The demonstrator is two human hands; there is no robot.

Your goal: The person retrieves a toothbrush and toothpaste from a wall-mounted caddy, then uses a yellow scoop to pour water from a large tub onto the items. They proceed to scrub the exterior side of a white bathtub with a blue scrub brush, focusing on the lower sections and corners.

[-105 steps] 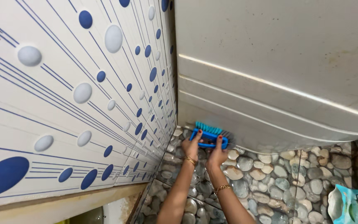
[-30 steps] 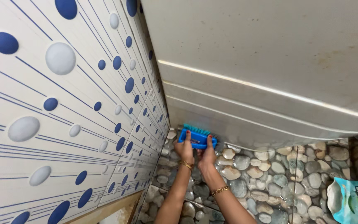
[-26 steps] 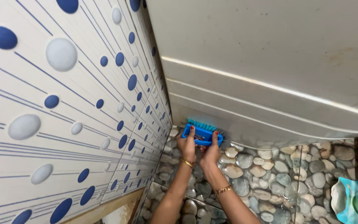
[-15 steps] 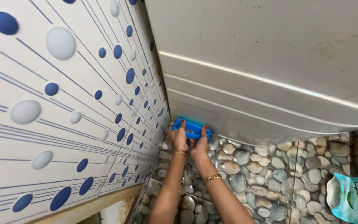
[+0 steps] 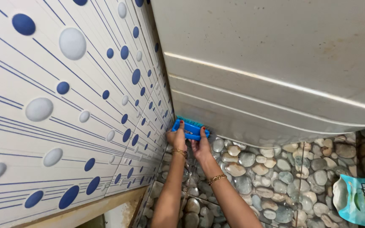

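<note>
Down low, both hands clasp a blue scrub brush (image 5: 191,128) between them. The left hand (image 5: 177,138) grips the brush's left end, its thumb hooked over the top edge, and the right hand (image 5: 200,147) holds the right half from below, fingers curled onto the plastic back. Each wrist wears a thin gold bangle.

The brush sits at the foot of a large white curved panel (image 5: 275,76), right in the corner where that panel meets the tiled wall (image 5: 64,105). Its long axis runs roughly level from left to right, dropping slightly toward the right, from the wall along the panel's lower edge. The blue back faces the person, and teal bristles, showing along the upper edge, point away into the panel's base.

Beneath the hands lies a floor of pebble-patterned tile (image 5: 275,185). The wall on the left is white with blue and grey dots and thin blue lines. A teal plastic pouch (image 5: 360,202) lies at the lower right, well apart from the hands.
</note>
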